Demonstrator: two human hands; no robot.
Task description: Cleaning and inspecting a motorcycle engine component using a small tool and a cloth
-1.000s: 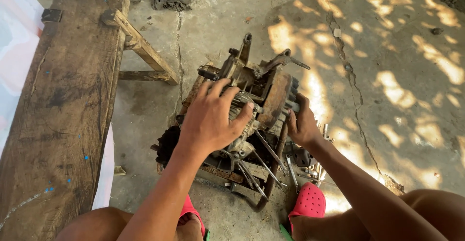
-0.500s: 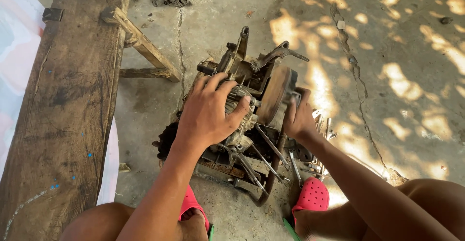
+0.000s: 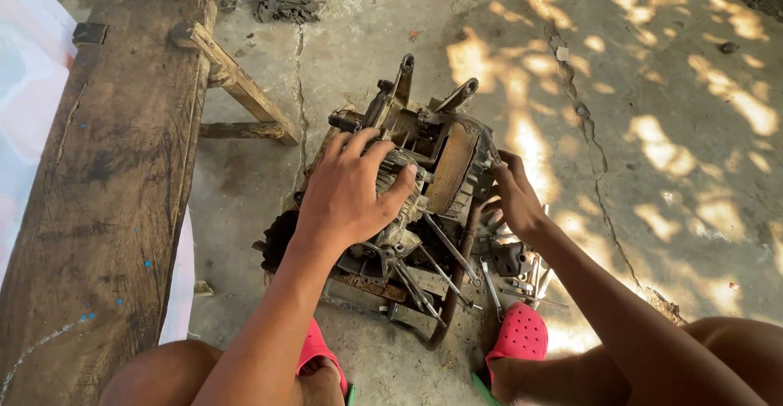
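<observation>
Barely shifted, left hand [image 3: 351,194] spread flat on engine [image 3: 408,186], right hand [image 3: 510,198] gripping its side; engine part-stripped, loose tools [image 3: 457,267] beside

Bare arms, no sleeves; bare knees; pink-red perforated clogs [image 3: 519,334] on both feet.

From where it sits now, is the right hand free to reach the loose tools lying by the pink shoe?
Probably yes. The right hand rests on the engine's right side, and the loose tools lie just below its wrist beside the pink shoe. Nothing covers them; only a bent rusty bar lies alongside.
</observation>
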